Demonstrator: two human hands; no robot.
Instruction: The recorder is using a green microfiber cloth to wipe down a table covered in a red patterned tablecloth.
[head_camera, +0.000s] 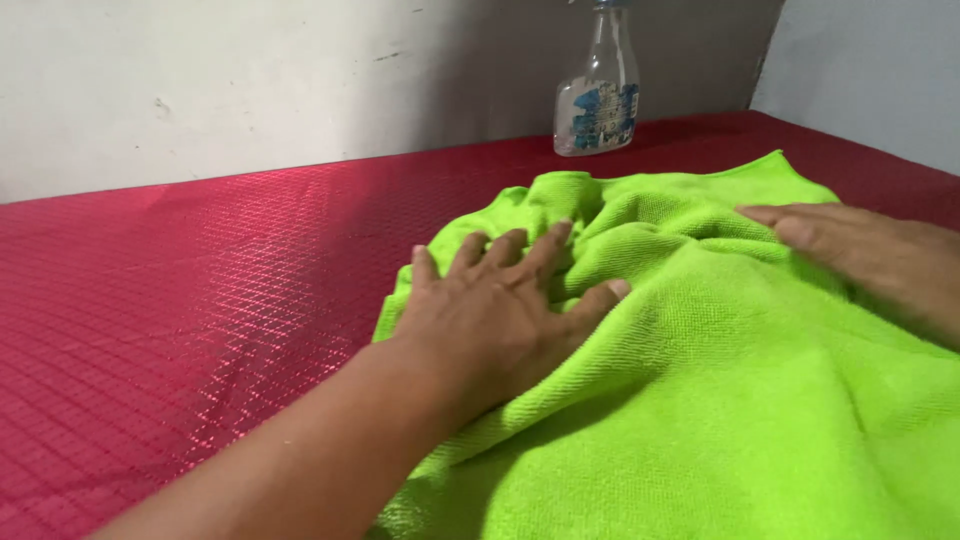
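Observation:
A bright green microfibre cloth (720, 380) lies rumpled on a red quilted surface (180, 290). My left hand (500, 310) rests flat on the cloth's left part, fingers spread and pointing away from me. On the cloth's right part lies my right hand (870, 260), flat too, fingers pointing left. Neither hand grips anything. The cloth bunches into folds between the two hands.
A clear plastic spray bottle (598, 90) with a blue label stands at the back of the red surface, against a pale wall (250, 80). A second wall (880, 70) meets it at the right corner.

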